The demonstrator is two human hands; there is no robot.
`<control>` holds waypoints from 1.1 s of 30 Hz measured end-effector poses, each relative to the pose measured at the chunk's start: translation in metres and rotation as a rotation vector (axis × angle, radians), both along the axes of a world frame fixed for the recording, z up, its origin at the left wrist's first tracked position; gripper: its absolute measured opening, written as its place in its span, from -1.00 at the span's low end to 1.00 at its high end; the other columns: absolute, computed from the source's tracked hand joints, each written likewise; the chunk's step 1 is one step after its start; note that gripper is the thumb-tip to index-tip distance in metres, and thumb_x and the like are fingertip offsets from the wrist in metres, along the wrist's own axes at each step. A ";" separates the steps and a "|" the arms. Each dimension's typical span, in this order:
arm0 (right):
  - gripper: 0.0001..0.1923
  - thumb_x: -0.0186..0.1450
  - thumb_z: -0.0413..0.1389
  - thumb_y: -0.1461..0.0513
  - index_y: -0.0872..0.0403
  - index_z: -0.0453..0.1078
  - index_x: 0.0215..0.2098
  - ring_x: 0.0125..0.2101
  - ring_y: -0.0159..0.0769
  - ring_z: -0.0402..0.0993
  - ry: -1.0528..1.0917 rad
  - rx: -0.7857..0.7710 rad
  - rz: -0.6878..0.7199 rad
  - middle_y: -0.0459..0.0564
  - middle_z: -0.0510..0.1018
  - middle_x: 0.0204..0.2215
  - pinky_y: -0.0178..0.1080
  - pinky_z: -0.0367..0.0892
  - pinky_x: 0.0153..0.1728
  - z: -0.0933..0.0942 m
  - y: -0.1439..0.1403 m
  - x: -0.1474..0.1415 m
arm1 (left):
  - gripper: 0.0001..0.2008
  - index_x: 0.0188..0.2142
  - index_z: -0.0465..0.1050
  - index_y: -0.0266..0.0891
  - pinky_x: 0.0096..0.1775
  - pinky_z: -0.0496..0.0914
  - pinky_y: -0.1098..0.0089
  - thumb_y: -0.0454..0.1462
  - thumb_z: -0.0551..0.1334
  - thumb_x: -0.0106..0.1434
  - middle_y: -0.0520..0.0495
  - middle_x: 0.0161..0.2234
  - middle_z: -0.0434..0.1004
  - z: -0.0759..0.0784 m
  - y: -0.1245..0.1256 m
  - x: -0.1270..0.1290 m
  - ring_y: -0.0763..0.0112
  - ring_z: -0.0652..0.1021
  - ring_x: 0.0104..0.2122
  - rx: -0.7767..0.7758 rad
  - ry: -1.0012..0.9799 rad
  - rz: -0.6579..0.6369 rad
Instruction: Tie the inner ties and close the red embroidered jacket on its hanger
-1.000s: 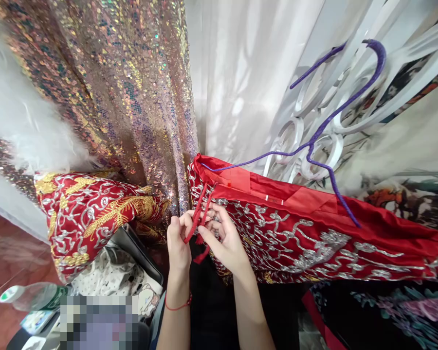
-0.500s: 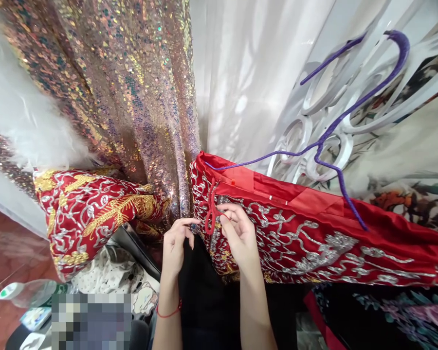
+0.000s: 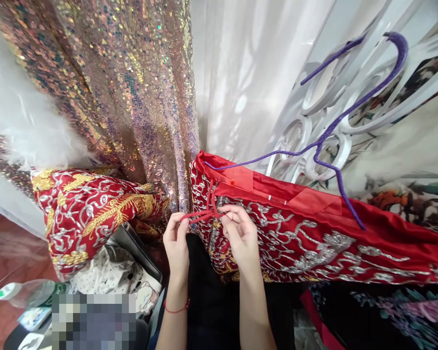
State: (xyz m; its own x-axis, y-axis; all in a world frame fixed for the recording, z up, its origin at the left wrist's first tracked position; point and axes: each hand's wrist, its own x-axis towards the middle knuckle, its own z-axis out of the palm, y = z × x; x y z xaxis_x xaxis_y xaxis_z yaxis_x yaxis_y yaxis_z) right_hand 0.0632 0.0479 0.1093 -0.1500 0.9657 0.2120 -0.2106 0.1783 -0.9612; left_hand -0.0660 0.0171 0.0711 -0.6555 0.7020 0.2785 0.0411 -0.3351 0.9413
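A red cord (image 3: 200, 214) is stretched sideways between my two hands at the left end of a red embroidered skirt (image 3: 306, 243). My left hand (image 3: 177, 233) pinches the looped end of the cord between thumb and fingers. My right hand (image 3: 240, 232) is closed on the cord's other side, close against the silver-patterned cloth. The cord hangs from the skirt's red satin waistband (image 3: 295, 192). A purple hanger (image 3: 324, 136) lies with its lower arms over the waistband and its hook toward the upper right.
White scrolled metalwork (image 3: 310, 126) stands behind the hanger. A sequined curtain (image 3: 131, 97) and white feathers (image 3: 36, 116) fill the left. Below them are another red embroidered piece (image 3: 95, 209), a black bag (image 3: 140, 253) and a plastic bottle (image 3: 32, 294). Black floral cloth (image 3: 397, 316) lies at lower right.
My left hand has taken hold of the cord's hanging loop and drawn it out to the left. The right hand has stayed nearly in place. Skirt and hanger have hardly moved.
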 end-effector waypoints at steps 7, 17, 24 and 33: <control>-0.84 0.38 0.10 0.12 0.02 0.43 -0.19 -0.58 -0.45 0.10 0.012 0.045 -0.058 -0.21 0.25 -0.56 -0.34 0.04 -0.55 0.002 -0.006 0.005 | -0.66 -0.39 0.24 -0.20 -0.49 0.23 0.55 -0.07 0.33 0.04 0.13 -0.49 0.34 -0.032 0.019 -0.009 0.62 0.35 -0.57 -0.021 -0.597 -0.061; -0.84 0.37 0.07 0.16 0.02 0.38 -0.12 -0.58 -0.47 0.10 -0.010 -0.025 -0.028 -0.24 0.24 -0.59 -0.38 0.03 -0.56 0.003 -0.005 0.009 | -0.44 0.02 0.31 -0.25 -0.26 0.45 0.41 -0.02 0.37 0.14 -0.22 -0.11 0.63 -0.035 0.013 -0.016 0.33 0.63 -0.21 -0.389 -0.275 -0.199; -0.71 0.41 0.04 0.00 0.02 0.39 -0.13 -0.61 -0.46 0.08 -0.255 0.007 -0.019 -0.24 0.25 -0.61 -0.36 0.01 -0.57 -0.003 -0.006 0.008 | -0.54 0.12 0.38 -0.17 -0.09 0.47 0.26 0.02 0.17 0.35 -0.15 -0.15 0.65 0.011 -0.002 -0.025 0.21 0.63 -0.12 -0.409 0.400 -0.175; -0.84 0.40 0.08 0.17 0.04 0.48 -0.25 -0.24 -0.28 0.50 -0.334 0.302 -0.148 -0.03 0.59 -0.29 -0.23 0.36 -0.14 0.015 -0.005 0.013 | -0.72 -0.29 0.48 -0.24 -0.32 0.33 0.45 -0.11 0.15 0.41 0.07 -0.50 0.43 0.049 0.019 -0.019 0.50 0.44 -0.47 -0.108 0.466 -0.344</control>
State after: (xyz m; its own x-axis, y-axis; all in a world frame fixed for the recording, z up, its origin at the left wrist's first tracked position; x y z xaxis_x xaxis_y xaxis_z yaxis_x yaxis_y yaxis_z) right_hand 0.0758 0.0433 0.1246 -0.1235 0.8844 0.4501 0.1503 0.4650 -0.8725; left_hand -0.0853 0.0364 0.1205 -0.2110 0.8928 0.3980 0.3647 -0.3059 0.8795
